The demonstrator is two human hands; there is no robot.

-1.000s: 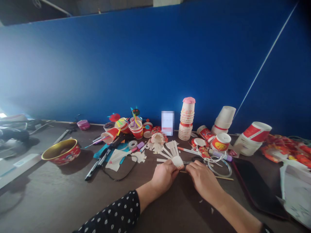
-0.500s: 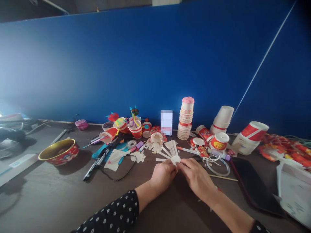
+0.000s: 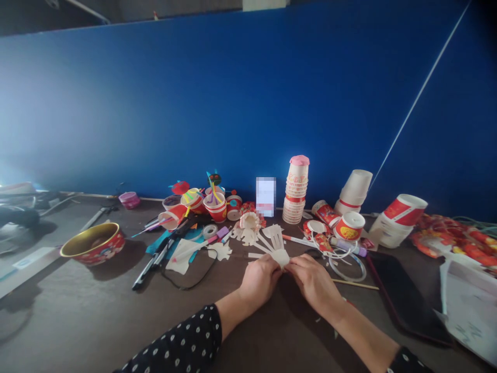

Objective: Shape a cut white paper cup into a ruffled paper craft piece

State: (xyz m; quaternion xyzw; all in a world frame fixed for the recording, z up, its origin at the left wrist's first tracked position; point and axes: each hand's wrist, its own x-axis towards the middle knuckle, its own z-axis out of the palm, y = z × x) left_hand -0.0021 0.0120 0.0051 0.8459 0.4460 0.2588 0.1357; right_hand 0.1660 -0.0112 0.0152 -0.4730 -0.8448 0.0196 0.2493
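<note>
Between my two hands is a white paper cup cut into strips [image 3: 279,256], its round base towards me and the strips fanned out away from me. My left hand [image 3: 259,280] is closed on the left side of the base, its fingertips partly hidden behind the cup. From the right, my right hand [image 3: 315,282] pinches the near edge of the base between thumb and fingers. Just beyond the strips lies another cut cup with a curled, toothed rim [image 3: 250,221]. White jagged paper pieces [image 3: 220,250] are scattered to the left.
A tall stack of paper cups [image 3: 295,199] stands behind my hands. Further right are an upturned red cup [image 3: 349,226], a tape ring [image 3: 352,269] and a dark tablet [image 3: 404,298]. On the left sit a gold-lined red bowl [image 3: 93,248], pens [image 3: 155,259] and cups with decorations [image 3: 215,206].
My right hand has shifted slightly down and its fingers have drawn in at the near edge of the cup's base. More of the base shows now. My left hand stays nearly where it was.
</note>
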